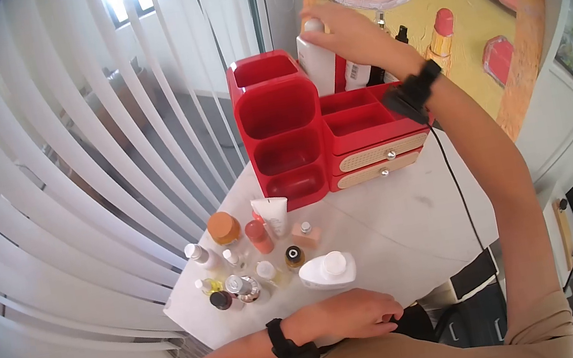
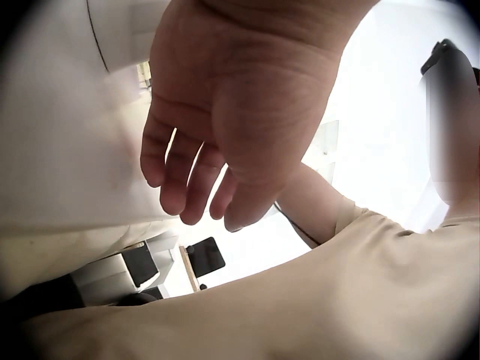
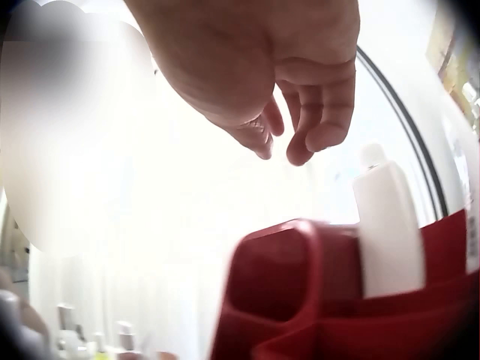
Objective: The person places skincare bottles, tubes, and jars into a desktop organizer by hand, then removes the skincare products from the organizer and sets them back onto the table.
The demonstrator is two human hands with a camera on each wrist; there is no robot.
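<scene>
My right hand (image 1: 358,38) is over the back of the red organizer (image 1: 241,122), just by a white bottle (image 1: 316,64) standing in its rear part. The right wrist view shows a gap between the loosely bent fingers and the white bottle (image 3: 390,232), with nothing held. Near the table's front edge is my left hand (image 1: 354,314), its fingers relaxed and holding nothing. A white bottle with a round cap (image 1: 321,273) stands closest to it on the table.
Several small bottles and jars cluster at the table's left, among them an orange-lidded jar (image 1: 223,227) and a white tube (image 1: 273,213). More bottles, including a white one (image 1: 358,74), stand in the organizer's back. Behind it leans a yellow painting (image 1: 466,73); vertical blinds (image 1: 68,140) hang left.
</scene>
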